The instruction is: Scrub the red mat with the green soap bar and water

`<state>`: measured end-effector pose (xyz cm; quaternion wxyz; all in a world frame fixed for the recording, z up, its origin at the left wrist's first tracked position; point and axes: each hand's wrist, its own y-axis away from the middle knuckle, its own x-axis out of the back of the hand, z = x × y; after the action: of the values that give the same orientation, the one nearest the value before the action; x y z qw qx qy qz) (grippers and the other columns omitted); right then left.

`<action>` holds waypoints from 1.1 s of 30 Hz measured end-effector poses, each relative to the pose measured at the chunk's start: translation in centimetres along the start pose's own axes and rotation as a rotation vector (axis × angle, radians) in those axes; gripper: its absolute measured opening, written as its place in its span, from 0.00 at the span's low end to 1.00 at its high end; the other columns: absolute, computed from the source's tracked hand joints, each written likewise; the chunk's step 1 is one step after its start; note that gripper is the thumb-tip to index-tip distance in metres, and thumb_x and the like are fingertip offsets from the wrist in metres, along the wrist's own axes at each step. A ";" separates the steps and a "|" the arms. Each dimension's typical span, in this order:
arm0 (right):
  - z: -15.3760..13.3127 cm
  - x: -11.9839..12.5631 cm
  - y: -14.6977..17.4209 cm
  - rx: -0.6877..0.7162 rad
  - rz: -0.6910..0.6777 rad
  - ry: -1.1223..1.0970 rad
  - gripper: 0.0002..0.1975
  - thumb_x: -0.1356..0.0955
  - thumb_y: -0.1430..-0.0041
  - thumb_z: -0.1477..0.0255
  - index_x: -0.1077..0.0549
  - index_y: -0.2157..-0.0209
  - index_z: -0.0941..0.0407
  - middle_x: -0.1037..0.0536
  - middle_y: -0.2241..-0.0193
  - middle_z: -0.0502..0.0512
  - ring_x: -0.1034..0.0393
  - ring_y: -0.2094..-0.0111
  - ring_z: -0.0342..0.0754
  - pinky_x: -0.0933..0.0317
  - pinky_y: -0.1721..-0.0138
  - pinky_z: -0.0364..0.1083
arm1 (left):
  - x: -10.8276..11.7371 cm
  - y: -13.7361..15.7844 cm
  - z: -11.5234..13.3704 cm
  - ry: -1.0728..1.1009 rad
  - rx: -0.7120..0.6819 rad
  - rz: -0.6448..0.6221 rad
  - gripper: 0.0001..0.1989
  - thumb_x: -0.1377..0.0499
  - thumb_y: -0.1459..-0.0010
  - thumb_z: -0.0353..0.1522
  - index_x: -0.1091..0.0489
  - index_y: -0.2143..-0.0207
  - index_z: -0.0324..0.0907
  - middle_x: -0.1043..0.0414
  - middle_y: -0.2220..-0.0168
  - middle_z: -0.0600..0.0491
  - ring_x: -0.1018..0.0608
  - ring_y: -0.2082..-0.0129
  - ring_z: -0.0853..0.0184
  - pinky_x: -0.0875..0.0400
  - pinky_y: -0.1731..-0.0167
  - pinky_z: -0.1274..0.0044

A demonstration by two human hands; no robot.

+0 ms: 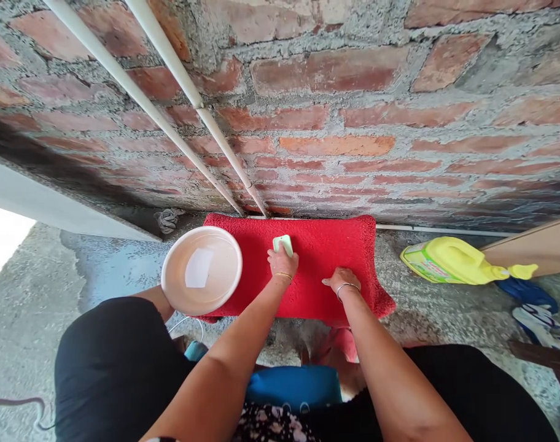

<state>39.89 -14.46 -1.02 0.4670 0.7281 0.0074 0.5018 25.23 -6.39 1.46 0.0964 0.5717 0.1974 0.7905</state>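
Observation:
A red textured cloth (317, 245) lies spread over a low flat surface in front of me. My left hand (282, 263) is closed on a small pale green block (283, 242), pressing it to the cloth; whether it is soap or a brush I cannot make out. To the right, my right hand (345, 280) rests on the cloth with its thumb out to the side and its other fingers partly hidden. A pale pink basin (168, 276) with water in it stands at the cloth's left end. The bright rectangle inside looks like a reflection.
A brick wall (335, 73) rises behind the cloth, with two white pipes (169, 61) running down it. On the right lies a yellow jug (450, 261) near blue cloth (533, 304). A crumpled rag (168, 220) is at the left, beside a pale panel (77, 202).

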 end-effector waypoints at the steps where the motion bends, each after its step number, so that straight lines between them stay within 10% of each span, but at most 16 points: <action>1: 0.0 0.0 0.1 0.004 0.001 0.000 0.28 0.29 0.52 0.58 0.27 0.53 0.61 0.27 0.53 0.69 0.31 0.52 0.58 0.36 0.57 0.49 | -0.7 0.8 0.6 -0.009 -0.023 -0.026 0.35 0.47 0.46 0.43 0.48 0.38 0.41 0.43 0.50 0.37 0.31 0.53 0.51 0.38 0.55 0.66; 7: 0.4 0.0 0.4 0.010 -0.007 -0.010 0.23 0.33 0.45 0.60 0.27 0.53 0.59 0.28 0.52 0.68 0.31 0.52 0.59 0.36 0.57 0.51 | -2.5 4.2 3.7 -0.012 -0.310 -0.197 0.32 0.46 0.47 0.46 0.45 0.40 0.50 0.39 0.51 0.45 0.31 0.56 0.57 0.38 0.54 0.69; 15: 0.3 -0.3 -0.1 0.016 0.000 -0.004 0.27 0.30 0.50 0.58 0.29 0.52 0.59 0.28 0.52 0.68 0.32 0.50 0.57 0.37 0.55 0.50 | 0.0 -1.1 2.6 -0.057 -0.036 0.022 0.33 0.47 0.46 0.44 0.47 0.38 0.45 0.42 0.49 0.40 0.33 0.53 0.54 0.37 0.56 0.67; 21: 0.5 -0.5 -0.3 0.000 -0.016 -0.029 0.23 0.31 0.49 0.58 0.27 0.53 0.56 0.27 0.52 0.66 0.31 0.52 0.57 0.35 0.58 0.49 | -2.7 2.5 5.5 -0.066 -0.404 -0.199 0.33 0.44 0.49 0.44 0.43 0.40 0.52 0.40 0.50 0.46 0.33 0.55 0.57 0.37 0.54 0.68; 29: 0.3 -0.3 -0.2 0.006 -0.003 0.012 0.28 0.30 0.50 0.57 0.29 0.52 0.60 0.28 0.52 0.68 0.31 0.51 0.57 0.36 0.56 0.50 | 4.5 -7.2 -0.5 -0.038 0.088 0.157 0.30 0.46 0.46 0.44 0.42 0.41 0.48 0.40 0.50 0.41 0.32 0.54 0.54 0.37 0.56 0.66; 33: 0.3 -0.2 -0.2 0.014 0.003 0.027 0.26 0.30 0.50 0.57 0.28 0.53 0.60 0.27 0.53 0.67 0.31 0.52 0.56 0.37 0.56 0.48 | 2.8 -5.9 1.3 -0.033 0.142 0.115 0.30 0.47 0.45 0.40 0.45 0.40 0.47 0.42 0.49 0.40 0.33 0.53 0.54 0.37 0.57 0.68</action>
<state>40.06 -14.66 -1.34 0.4608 0.7246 0.0161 0.5122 25.11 0.31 1.76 0.0136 0.6005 0.2181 0.7691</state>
